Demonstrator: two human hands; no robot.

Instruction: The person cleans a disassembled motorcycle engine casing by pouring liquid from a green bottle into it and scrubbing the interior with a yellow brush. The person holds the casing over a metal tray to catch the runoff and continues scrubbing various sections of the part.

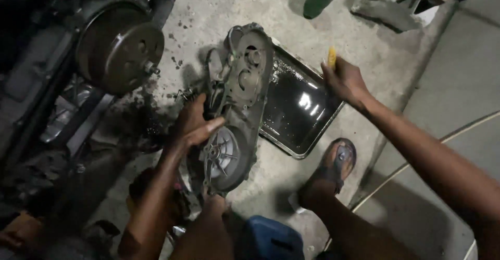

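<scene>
The left hand (194,126) reaches forward, fingers wrapped over the edge of a grey engine cover (234,109) held upright above the concrete floor (219,10). The right hand (344,80), arm outstretched, has its fingers pinching a small yellow tool (332,57) beside the black oil tray (299,106).

No sleeves here, both forearms are bare right up to the edge of the shot, and no gloves, watch or rings on the left hand (194,125) or right hand (345,81). Only footwear showing is a dark open sandal (333,167) with a wide strap.
</scene>
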